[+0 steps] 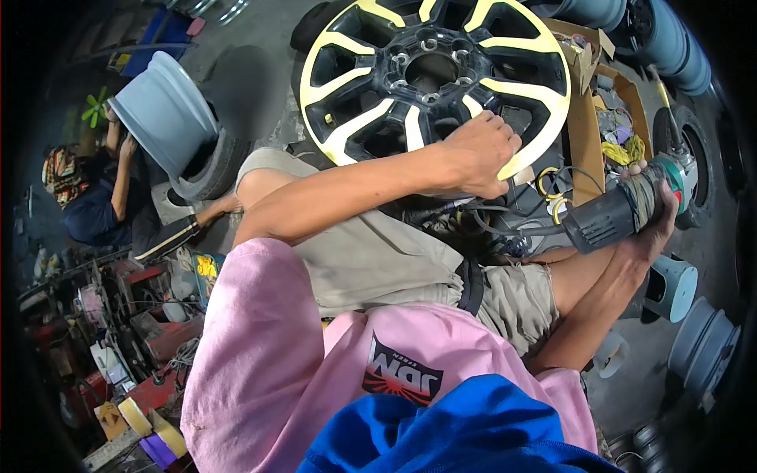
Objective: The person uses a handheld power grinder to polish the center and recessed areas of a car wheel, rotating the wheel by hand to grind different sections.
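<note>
A large alloy wheel rim [524, 89], black with pale yellow spoke faces and outer lip, is propped in front of my legs. My left hand [482, 154] is closed around the near right part of its edge, with the knuckles up. On the right, my right hand [667, 217] wraps from below around an angle grinder [601, 221]. The grinder has a black body, a cloth-like wrapping round its middle and a green head pointing up and away to the right. Its disc is hard to make out. A dark cord [544, 231] runs from its rear end toward the rim's underside.
At the left a co-worker [102, 197] handles a grey wheel rim [165, 114] above a tyre. Cardboard boxes [587, 146] of odds and ends stand beyond the grinder. Grey rims [702, 347] and a tyre [695, 169] are at the right. Red machinery and tools [158, 339] crowd the lower left.
</note>
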A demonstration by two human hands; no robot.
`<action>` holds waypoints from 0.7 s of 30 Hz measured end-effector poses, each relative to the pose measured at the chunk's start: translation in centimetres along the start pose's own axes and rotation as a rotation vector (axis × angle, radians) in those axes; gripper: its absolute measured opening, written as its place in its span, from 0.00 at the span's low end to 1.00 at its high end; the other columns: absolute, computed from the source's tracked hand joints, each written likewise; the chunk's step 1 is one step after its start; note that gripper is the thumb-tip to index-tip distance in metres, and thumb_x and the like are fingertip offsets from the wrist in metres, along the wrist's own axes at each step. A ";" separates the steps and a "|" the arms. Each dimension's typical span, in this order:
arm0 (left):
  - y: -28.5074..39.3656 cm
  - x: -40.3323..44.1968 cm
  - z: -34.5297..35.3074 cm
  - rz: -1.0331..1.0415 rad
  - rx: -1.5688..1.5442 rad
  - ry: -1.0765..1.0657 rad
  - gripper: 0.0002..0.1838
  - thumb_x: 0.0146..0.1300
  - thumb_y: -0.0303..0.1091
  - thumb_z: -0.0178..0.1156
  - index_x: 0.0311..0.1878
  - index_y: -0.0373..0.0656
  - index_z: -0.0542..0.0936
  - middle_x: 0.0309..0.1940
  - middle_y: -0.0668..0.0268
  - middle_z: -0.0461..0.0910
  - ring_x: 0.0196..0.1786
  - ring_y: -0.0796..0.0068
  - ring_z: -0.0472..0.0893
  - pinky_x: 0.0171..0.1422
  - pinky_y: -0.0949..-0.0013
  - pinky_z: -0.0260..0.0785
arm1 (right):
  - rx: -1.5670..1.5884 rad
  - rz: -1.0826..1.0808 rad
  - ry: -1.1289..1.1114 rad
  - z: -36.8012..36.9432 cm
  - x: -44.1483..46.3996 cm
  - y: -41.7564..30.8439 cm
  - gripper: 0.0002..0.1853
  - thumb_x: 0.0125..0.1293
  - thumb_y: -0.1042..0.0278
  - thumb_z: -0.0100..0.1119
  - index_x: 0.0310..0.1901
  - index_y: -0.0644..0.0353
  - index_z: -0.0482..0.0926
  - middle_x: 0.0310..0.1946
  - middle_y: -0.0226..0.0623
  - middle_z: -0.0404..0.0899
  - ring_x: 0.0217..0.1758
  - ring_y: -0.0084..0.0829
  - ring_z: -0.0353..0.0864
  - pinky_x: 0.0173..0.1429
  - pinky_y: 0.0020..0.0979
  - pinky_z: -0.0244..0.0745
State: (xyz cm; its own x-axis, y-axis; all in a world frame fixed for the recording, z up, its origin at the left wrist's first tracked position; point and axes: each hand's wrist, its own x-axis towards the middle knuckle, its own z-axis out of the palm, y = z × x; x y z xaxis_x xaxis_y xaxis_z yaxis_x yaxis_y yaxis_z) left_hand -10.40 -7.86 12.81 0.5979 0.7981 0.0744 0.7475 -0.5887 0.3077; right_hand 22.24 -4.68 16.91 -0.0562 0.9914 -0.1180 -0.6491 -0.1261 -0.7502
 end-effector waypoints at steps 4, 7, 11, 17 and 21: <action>2.3 1.1 4.2 0.012 0.170 -0.146 0.34 0.52 0.55 0.70 0.50 0.31 0.81 0.47 0.51 0.82 0.56 0.54 0.79 0.67 0.56 0.66 | 0.020 0.038 0.043 -0.3 0.0 -0.4 0.31 0.68 0.62 0.65 0.64 0.76 0.67 0.52 0.52 0.79 0.57 0.43 0.82 0.66 0.43 0.81; 4.2 1.7 7.7 0.004 0.371 -0.231 0.30 0.56 0.55 0.68 0.49 0.36 0.82 0.44 0.54 0.81 0.54 0.57 0.78 0.68 0.54 0.61 | 0.003 0.141 -0.035 -0.7 -0.1 -0.4 0.31 0.67 0.62 0.66 0.63 0.75 0.68 0.53 0.52 0.80 0.56 0.43 0.83 0.61 0.43 0.84; 5.2 2.6 14.0 -0.028 0.553 -0.350 0.22 0.67 0.47 0.59 0.54 0.38 0.82 0.48 0.55 0.82 0.58 0.56 0.77 0.72 0.48 0.57 | -0.103 0.129 0.115 -0.3 -0.7 0.5 0.28 0.66 0.62 0.68 0.61 0.73 0.74 0.49 0.50 0.83 0.53 0.43 0.86 0.60 0.42 0.84; 6.3 2.8 18.2 0.020 0.585 -0.490 0.29 0.72 0.48 0.54 0.71 0.43 0.76 0.68 0.60 0.78 0.72 0.55 0.72 0.83 0.39 0.46 | -0.363 0.143 0.086 -0.2 -0.7 3.2 0.24 0.65 0.64 0.69 0.57 0.69 0.76 0.45 0.46 0.85 0.47 0.38 0.88 0.53 0.38 0.85; 3.4 2.4 15.9 -0.014 0.238 -0.307 0.26 0.65 0.49 0.61 0.60 0.42 0.84 0.66 0.54 0.80 0.69 0.50 0.77 0.80 0.42 0.56 | -0.543 0.105 0.069 2.4 -0.8 5.7 0.25 0.60 0.69 0.73 0.57 0.67 0.75 0.45 0.44 0.85 0.45 0.37 0.88 0.51 0.37 0.85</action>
State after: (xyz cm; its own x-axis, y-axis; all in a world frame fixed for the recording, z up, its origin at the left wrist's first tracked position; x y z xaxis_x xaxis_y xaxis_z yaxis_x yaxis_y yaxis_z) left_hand -1.85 -9.98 -1.04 0.6190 0.7518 -0.2272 0.7809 -0.6202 0.0752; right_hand 16.74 -6.12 14.29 -0.0380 0.9703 -0.2389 -0.1578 -0.2419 -0.9574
